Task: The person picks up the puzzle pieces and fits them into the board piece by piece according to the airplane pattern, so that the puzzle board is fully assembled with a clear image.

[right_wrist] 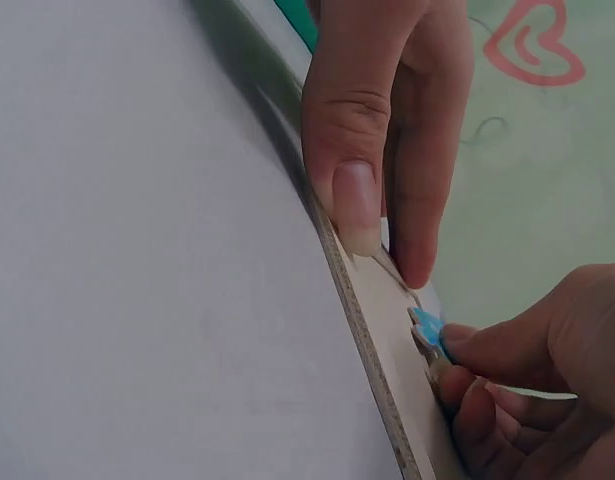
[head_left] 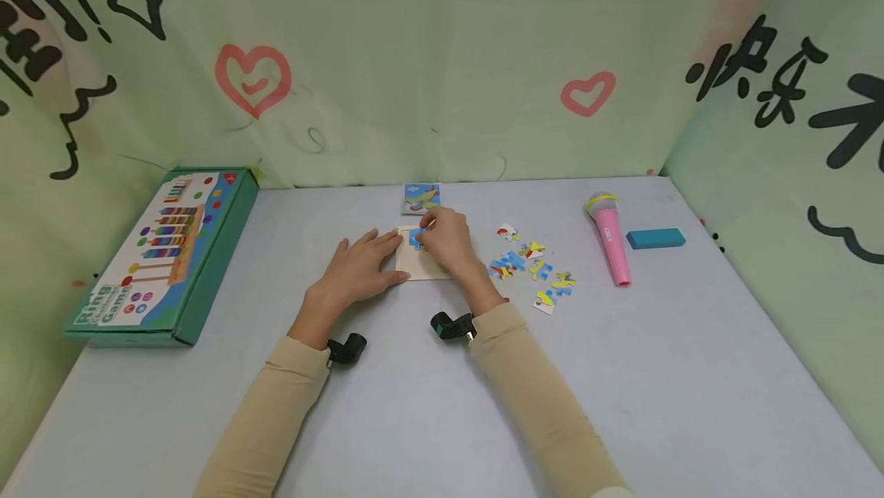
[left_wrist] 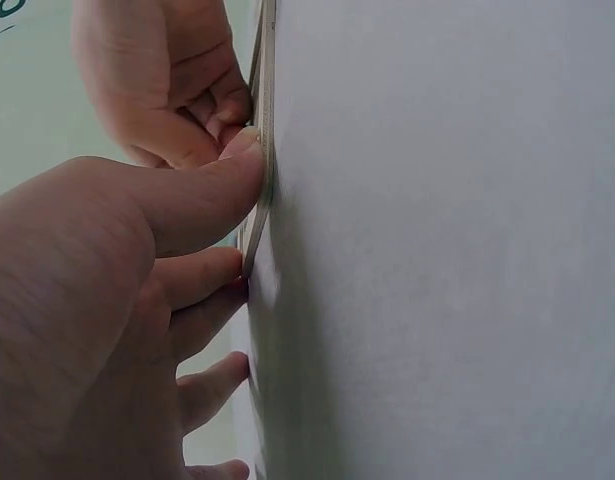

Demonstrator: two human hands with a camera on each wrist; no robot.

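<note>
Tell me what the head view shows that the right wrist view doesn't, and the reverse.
Only head: pink microphone, teal block, loose puzzle pieces, picture card.

Only right wrist: the grainy edge of the pale board, and the left thumbnail in clear detail.

Both: the left hand touching that board, the right hand pinching a blue piece, and a red heart on the backdrop.
</note>
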